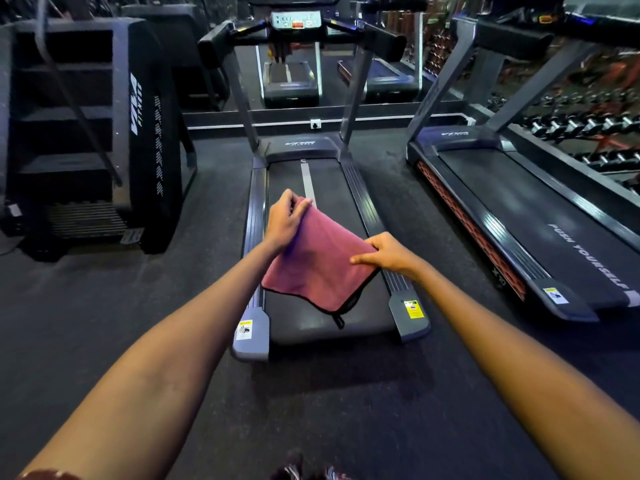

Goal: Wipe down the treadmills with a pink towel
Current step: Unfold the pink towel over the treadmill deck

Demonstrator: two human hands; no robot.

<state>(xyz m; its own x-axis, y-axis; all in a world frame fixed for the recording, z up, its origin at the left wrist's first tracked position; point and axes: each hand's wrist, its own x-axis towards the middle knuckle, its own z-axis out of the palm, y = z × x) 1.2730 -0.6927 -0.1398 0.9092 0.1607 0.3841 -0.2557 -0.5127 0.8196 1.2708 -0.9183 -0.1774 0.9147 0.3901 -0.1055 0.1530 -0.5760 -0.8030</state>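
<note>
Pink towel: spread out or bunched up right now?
Spread. The pink towel hangs as a flat sheet between the left hand and right hand, each gripping an upper corner above the treadmill.

Pink towel (320, 259) with black edging; black treadmill (325, 313) belt, grey stripe.

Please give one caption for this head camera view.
Both hands, left hand and right hand, hold a pink towel above the treadmill.

The pink towel (317, 263) at frame centre is looking like soft matt cloth with black stitched edging. Beneath it, the treadmill (372, 216) is showing a matt rubbery belt and glossy ribbed side rails.
</note>
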